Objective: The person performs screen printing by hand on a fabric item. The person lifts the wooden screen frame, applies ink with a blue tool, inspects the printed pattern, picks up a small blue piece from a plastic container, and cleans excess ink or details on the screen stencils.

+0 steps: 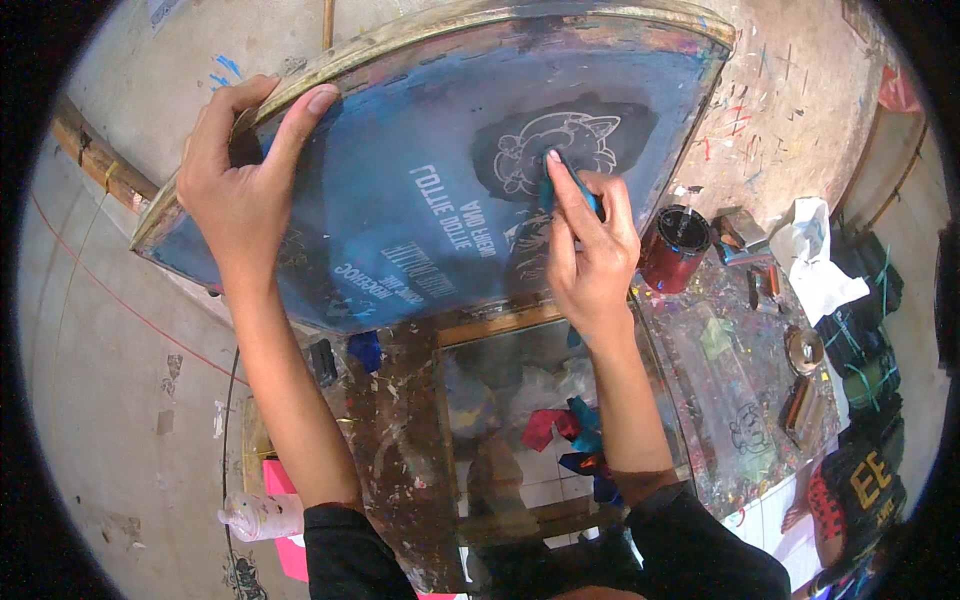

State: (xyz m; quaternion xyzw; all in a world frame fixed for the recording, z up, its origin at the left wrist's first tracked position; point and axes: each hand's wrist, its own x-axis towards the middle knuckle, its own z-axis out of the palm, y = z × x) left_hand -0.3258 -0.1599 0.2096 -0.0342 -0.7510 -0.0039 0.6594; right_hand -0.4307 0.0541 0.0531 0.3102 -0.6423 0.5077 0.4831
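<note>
The blue screen (385, 130) at top centre looks matt, its frame (450, 23) worn wood; the red can (668, 258), right, glossy.

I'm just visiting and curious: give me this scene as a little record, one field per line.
Main object: blue framed screen, tilted, with pale lettering and drawings
Frame gripped by: left hand, at its upper left
At the dark patch: right hand, holding a blue-green cloth-like piece
Right side: red can on a spattered tabletop
Lower left: pale pink bottle
</note>
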